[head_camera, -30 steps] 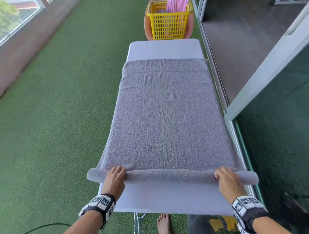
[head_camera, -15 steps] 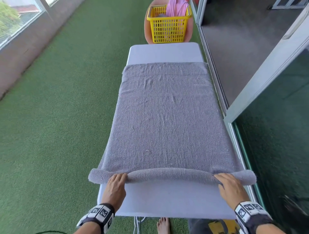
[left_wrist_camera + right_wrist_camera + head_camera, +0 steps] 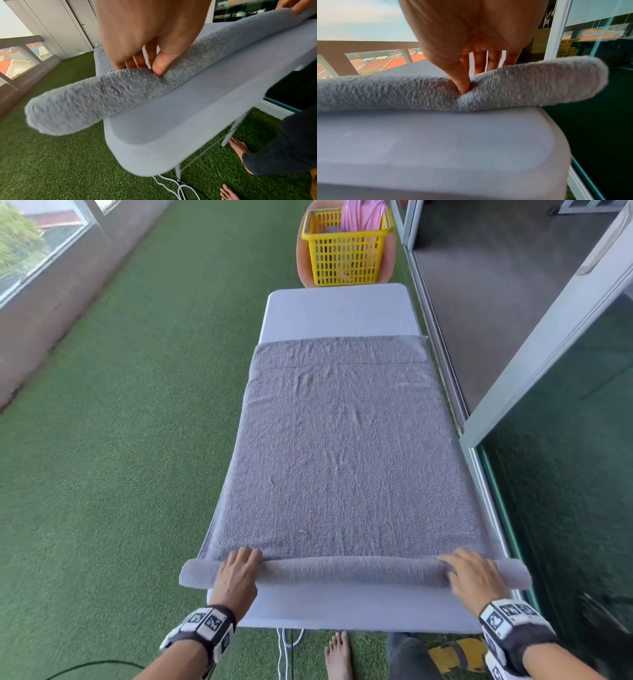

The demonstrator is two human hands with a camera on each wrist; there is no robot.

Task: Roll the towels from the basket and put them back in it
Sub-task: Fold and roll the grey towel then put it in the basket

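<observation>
A grey towel [image 3: 342, 446] lies spread along a padded grey table [image 3: 339, 309], its near end wound into a roll [image 3: 342, 570] that overhangs both table sides. My left hand [image 3: 238, 571] grips the roll near its left end, fingers over the top and thumb [image 3: 161, 67] dug into the near side of the roll [image 3: 102, 94]. My right hand [image 3: 474, 575] grips it near the right end the same way, thumb [image 3: 464, 83] pressed into the roll [image 3: 522, 86]. The yellow basket [image 3: 346, 258] stands beyond the table's far end with a pink towel [image 3: 363, 215] in it.
The basket sits on an orange chair [image 3: 303, 261]. Green artificial grass [image 3: 120, 474] runs along the left; a sliding glass door frame [image 3: 548, 347] runs close along the right. White cables [image 3: 287, 645] and my bare foot [image 3: 337, 655] are under the table's near end.
Both hands have pushed the roll a little farther up the table, and it has grown slightly thicker. More bare table shows in front of it.
</observation>
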